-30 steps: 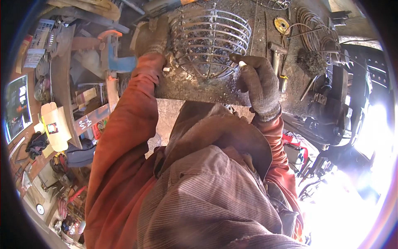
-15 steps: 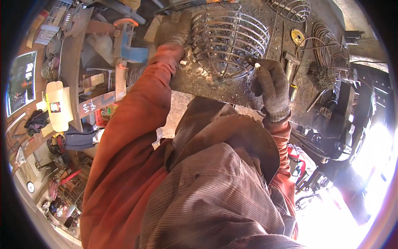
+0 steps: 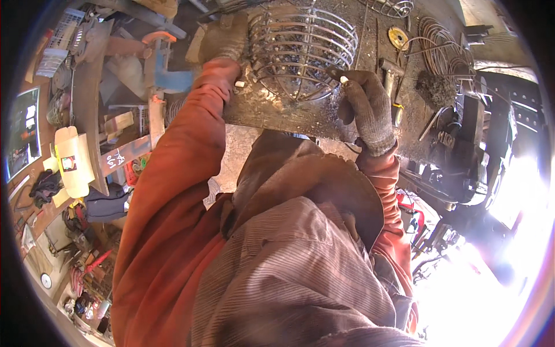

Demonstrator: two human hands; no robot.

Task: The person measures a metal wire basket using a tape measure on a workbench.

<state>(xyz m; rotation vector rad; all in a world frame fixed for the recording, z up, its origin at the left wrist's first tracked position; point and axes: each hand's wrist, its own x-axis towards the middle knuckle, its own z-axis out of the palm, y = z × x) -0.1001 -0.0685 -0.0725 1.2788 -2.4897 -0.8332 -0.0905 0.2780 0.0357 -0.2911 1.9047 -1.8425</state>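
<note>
A round cage of bent metal rods (image 3: pixel 304 53) lies on the dirty workbench in front of me. My left hand (image 3: pixel 224 41), in a dark glove, rests at the cage's left side; its fingers are too dark to make out. A short white stub (image 3: pixel 239 84) is by that wrist. My right hand (image 3: pixel 370 107), in a grey-brown knit glove, is at the cage's lower right edge. Its thumb and forefinger are closed on a small white chalk-like piece (image 3: pixel 344 79). Whether this hand also touches the rods, I cannot tell.
Right of the cage lie a hammer (image 3: pixel 391 72), a yellow disc (image 3: pixel 398 37), a tool with a yellow end (image 3: pixel 398 114) and coiled wire (image 3: pixel 439 46). A dark wiry clump (image 3: pixel 436 89) sits below the coil. At left are a blue clamp-like tool (image 3: pixel 173 80) and an open cardboard box (image 3: pixel 74 162).
The whole view has shifted, so the bench and cage appear farther left and slightly higher. Both hands keep nearly the same places by the cage, and the right still pinches the white piece.
</note>
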